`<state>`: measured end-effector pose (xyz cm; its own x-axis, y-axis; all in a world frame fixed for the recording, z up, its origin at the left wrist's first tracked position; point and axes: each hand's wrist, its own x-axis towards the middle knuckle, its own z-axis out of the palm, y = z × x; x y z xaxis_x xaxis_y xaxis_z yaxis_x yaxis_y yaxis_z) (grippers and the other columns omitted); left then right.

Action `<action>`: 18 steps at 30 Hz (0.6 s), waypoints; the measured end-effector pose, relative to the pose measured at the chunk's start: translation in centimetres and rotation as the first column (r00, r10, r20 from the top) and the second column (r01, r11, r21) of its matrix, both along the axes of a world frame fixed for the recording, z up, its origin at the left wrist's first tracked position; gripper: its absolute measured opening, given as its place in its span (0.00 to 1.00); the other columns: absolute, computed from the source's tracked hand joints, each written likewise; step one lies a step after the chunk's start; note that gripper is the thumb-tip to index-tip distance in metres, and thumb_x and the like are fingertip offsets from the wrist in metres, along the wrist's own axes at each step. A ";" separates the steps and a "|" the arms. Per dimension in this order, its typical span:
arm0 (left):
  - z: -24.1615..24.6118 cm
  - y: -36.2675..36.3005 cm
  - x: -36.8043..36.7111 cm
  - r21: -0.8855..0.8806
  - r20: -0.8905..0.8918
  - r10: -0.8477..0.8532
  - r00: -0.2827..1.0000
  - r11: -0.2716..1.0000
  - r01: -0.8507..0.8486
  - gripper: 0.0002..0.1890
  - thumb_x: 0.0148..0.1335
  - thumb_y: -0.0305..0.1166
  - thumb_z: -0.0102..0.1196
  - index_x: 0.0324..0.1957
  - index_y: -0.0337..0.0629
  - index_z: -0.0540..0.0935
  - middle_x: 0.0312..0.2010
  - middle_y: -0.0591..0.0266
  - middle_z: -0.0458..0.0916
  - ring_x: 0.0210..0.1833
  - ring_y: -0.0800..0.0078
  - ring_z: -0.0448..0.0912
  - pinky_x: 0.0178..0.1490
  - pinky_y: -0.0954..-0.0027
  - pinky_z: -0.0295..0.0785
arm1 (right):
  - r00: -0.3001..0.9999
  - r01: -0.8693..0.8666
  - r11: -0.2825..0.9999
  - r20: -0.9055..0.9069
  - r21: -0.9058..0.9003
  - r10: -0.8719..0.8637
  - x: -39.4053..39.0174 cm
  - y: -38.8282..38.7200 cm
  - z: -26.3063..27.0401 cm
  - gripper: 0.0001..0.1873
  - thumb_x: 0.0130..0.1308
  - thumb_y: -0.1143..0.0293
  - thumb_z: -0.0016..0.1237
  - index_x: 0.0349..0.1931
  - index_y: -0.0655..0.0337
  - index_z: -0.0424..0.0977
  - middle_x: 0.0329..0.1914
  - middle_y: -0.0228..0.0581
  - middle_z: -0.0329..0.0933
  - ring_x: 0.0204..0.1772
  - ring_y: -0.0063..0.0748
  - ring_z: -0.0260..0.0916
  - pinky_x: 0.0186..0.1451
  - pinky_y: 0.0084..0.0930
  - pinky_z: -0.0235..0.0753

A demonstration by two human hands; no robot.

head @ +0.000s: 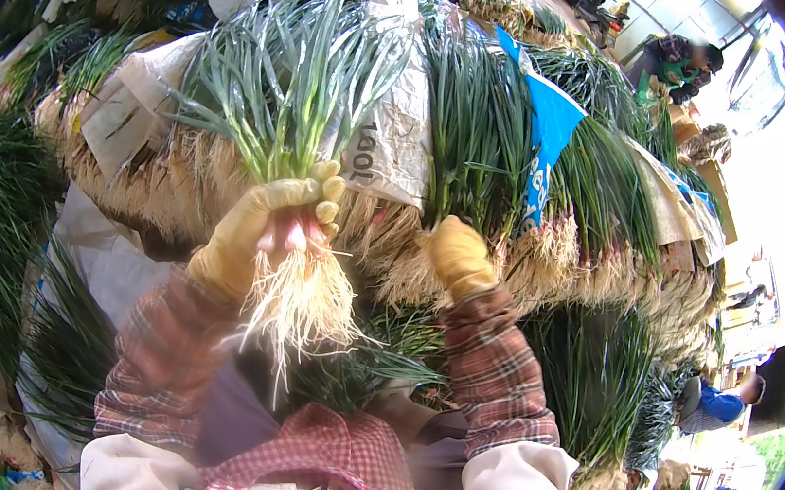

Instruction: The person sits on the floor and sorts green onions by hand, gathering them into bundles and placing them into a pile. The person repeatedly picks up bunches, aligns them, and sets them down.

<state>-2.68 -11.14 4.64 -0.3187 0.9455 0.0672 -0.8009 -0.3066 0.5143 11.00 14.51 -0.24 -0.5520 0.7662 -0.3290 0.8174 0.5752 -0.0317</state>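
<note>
My left hand (270,223), in a yellowish glove, is closed around a bunch of green garlic or spring onions (308,95). The pinkish bulbs show just below my fingers, and pale roots (306,293) hang down in front of my sleeve. The long leaves fan upward, away from me. To the right, my gloved right hand (461,257) is curled at the root end of another row of the same plants (466,122). Its fingers are blurred and partly turned away, so whether they grip any stems is unclear.
Stacked bunches stretch across the heap, roots (172,181) facing me. Whitish printed sheets (395,135) and a blue strip (555,118) lie among them. More leaves (583,371) lie at lower right. One person (672,66) is at upper right, another (718,406) at far right.
</note>
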 end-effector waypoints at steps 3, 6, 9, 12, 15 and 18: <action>0.0 -0.8 -0.3 -0.012 -0.033 0.004 0.999 1.000 -0.004 0.22 0.64 0.26 0.50 0.59 0.30 0.66 0.43 0.60 0.77 0.41 0.71 0.78 0.45 0.71 0.76 | 0.860 -0.251 0.913 0.359 -0.323 0.363 -0.9 3.3 3.7 0.19 0.67 0.56 0.48 0.45 0.62 0.76 0.45 0.45 0.80 0.44 0.38 0.77 0.48 0.33 0.78; 0.0 -1.3 -0.3 -0.066 -0.055 0.035 0.998 0.997 -0.038 0.23 0.64 0.26 0.49 0.59 0.29 0.67 0.45 0.58 0.78 0.43 0.70 0.78 0.46 0.71 0.76 | 0.929 -0.042 0.875 -0.340 -0.483 -0.144 3.0 5.6 7.7 0.14 0.68 0.59 0.49 0.36 0.62 0.77 0.28 0.31 0.79 0.22 0.18 0.69 0.22 0.13 0.67; -0.2 -1.4 -0.3 -0.053 -0.041 0.052 0.998 0.997 -0.054 0.23 0.64 0.27 0.49 0.60 0.28 0.67 0.46 0.56 0.79 0.43 0.70 0.79 0.45 0.72 0.77 | 0.587 -0.373 0.545 -0.646 -0.750 -0.488 5.8 7.6 9.8 0.14 0.70 0.65 0.41 0.40 0.68 0.75 0.25 0.35 0.77 0.20 0.18 0.66 0.20 0.13 0.64; -0.3 -1.3 -0.6 -0.071 -0.096 0.040 0.995 0.996 -0.047 0.25 0.64 0.27 0.50 0.61 0.27 0.65 0.46 0.55 0.80 0.42 0.70 0.80 0.45 0.72 0.78 | 0.630 -0.320 0.669 -0.678 -0.671 -0.379 8.7 7.5 9.9 0.15 0.70 0.67 0.38 0.40 0.72 0.74 0.27 0.42 0.78 0.23 0.24 0.72 0.26 0.13 0.70; -0.4 -1.2 -0.5 -0.060 -0.055 0.035 0.998 0.997 -0.038 0.25 0.64 0.28 0.49 0.61 0.26 0.65 0.46 0.55 0.80 0.43 0.71 0.80 0.45 0.73 0.78 | 0.502 -0.263 0.695 -0.710 -0.669 -0.493 10.2 6.5 10.6 0.12 0.68 0.72 0.41 0.42 0.72 0.74 0.33 0.47 0.81 0.25 0.25 0.74 0.26 0.14 0.73; -0.3 -1.1 -0.4 -0.145 -0.147 0.083 0.986 0.984 -0.105 0.26 0.64 0.29 0.49 0.62 0.26 0.64 0.48 0.54 0.79 0.43 0.72 0.80 0.46 0.73 0.77 | 0.505 -0.290 0.667 -0.702 -0.686 -0.502 11.1 5.7 12.6 0.13 0.69 0.72 0.44 0.48 0.73 0.71 0.34 0.49 0.81 0.30 0.23 0.78 0.29 0.13 0.75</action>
